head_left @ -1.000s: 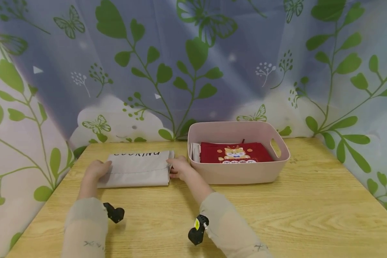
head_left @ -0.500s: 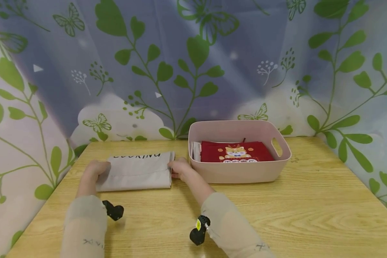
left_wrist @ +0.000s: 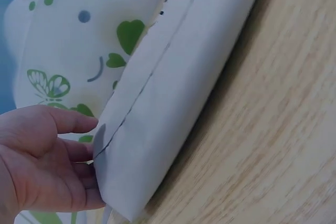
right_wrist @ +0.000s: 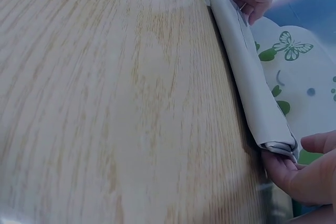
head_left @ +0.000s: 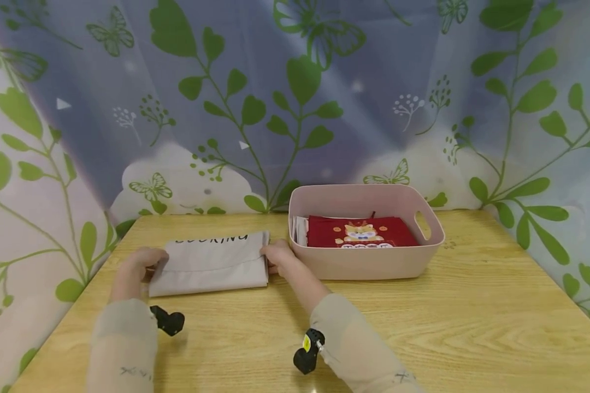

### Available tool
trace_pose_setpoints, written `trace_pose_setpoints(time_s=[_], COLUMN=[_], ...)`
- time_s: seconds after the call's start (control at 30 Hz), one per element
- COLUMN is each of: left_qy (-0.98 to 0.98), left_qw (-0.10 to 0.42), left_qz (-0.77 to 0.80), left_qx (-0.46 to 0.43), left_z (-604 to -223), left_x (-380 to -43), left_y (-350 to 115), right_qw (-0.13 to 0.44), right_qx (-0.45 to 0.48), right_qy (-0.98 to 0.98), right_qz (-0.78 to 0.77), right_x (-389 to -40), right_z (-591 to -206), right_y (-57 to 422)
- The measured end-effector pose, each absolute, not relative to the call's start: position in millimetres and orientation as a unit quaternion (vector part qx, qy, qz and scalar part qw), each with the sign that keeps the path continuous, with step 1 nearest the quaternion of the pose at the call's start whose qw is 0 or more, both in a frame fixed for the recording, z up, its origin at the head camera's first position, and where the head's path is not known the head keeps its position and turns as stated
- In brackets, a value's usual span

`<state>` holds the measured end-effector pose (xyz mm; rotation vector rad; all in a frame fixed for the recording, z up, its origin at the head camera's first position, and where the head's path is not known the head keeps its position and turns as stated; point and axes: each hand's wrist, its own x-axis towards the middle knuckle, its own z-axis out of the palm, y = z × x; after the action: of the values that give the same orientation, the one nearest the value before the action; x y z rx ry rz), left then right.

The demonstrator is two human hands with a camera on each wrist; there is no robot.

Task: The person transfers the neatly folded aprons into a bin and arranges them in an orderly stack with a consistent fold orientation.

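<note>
A folded light-grey cloth (head_left: 211,265) with dark lettering that reads "COOKING" lies on the left part of the table. My left hand (head_left: 142,263) is at its left end. In the left wrist view the loosely bent fingers (left_wrist: 79,156) of that hand meet the cloth's end. At the opposite end my right hand (head_left: 281,256) holds the layered edge. From the right wrist, the fingers (right_wrist: 286,174) sit under the rolled end, with the thumb above beside it.
Right of the cloth stands a pink plastic basket (head_left: 364,265) with an oval handle hole. Inside are a red cloth (head_left: 314,232) with a cartoon animal and some pale folded fabric (head_left: 301,229). The wooden table (head_left: 452,327) meets a leaf-printed curtain (head_left: 373,109) behind.
The grey cloth has shifted slightly to the right and toward me, its front edge now slanting. My right hand has moved slightly right with it. The left hand's fingers look looser at its end.
</note>
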<state>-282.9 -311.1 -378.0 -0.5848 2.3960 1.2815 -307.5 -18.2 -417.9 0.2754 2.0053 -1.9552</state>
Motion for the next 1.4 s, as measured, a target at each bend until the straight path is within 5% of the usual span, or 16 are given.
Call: trace_pose_setpoints(time_s=[0.47,0.97,1.4], left_qy=[0.804,0.742,0.732], left_qw=[0.196,0.207,0.203], left_qz=[0.535,0.619,0.640], left_qx=[-0.172,-0.157,-0.115], left_z=[-384,-361,-342], left_x=[-278,-258,-248], left_y=[-335,-367,-376], right_qw=[0.180,0.208,0.180], right_qx=[0.131,0.071,0.042], right_qy=[0.667,0.713,0.711], right_qz=[-0.711,-0.665,-0.678], right_x=[-287,-277,-262], right_z=[-397,-374,-344], right_y=[-15,-21,-23])
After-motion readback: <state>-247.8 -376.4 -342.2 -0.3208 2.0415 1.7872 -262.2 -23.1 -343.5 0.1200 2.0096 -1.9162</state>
